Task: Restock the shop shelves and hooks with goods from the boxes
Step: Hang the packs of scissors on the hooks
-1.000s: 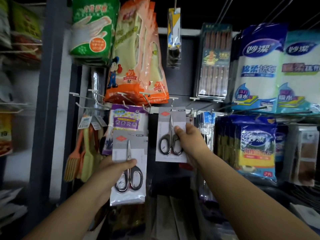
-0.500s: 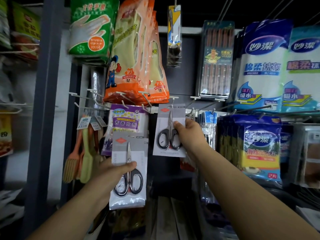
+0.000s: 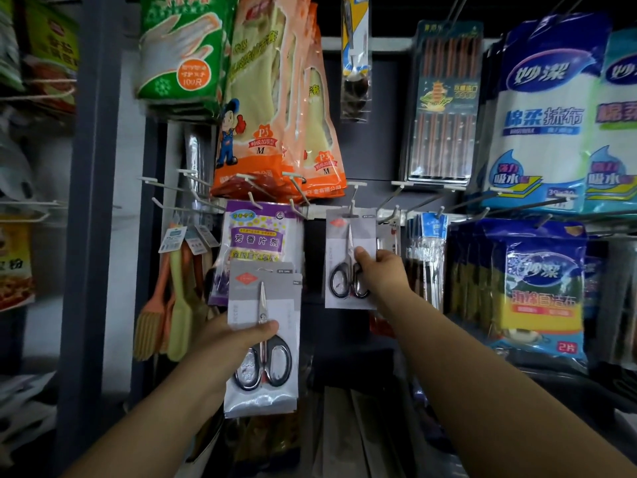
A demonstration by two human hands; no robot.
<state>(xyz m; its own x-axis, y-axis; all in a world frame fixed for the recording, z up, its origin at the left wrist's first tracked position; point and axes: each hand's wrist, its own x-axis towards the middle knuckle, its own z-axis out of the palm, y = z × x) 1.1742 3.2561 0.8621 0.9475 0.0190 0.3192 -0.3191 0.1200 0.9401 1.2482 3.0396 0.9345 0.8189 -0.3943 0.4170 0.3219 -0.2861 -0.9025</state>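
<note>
My right hand (image 3: 379,276) pinches a carded pair of scissors (image 3: 348,260) by its lower right part, thumb across the front. The card's top sits at a white hook (image 3: 352,205) on the display rail; whether the hook passes through the hole I cannot tell. My left hand (image 3: 229,343) grips a small stack of the same grey scissor cards (image 3: 263,336) lower down and to the left, thumb lying across the blades. The stack hangs free in front of the shelving.
Several bare white hooks (image 3: 393,198) stick out along the rail. Orange glove packs (image 3: 275,108) hang above, a purple sachet pack (image 3: 258,236) behind the left stack, brushes (image 3: 172,305) at left, blue cloth packs (image 3: 544,291) at right, boxed chopsticks (image 3: 444,105) above right.
My right hand has raised its scissor card up to the hook on the rail. The left hand and its stack have stayed about where they were.
</note>
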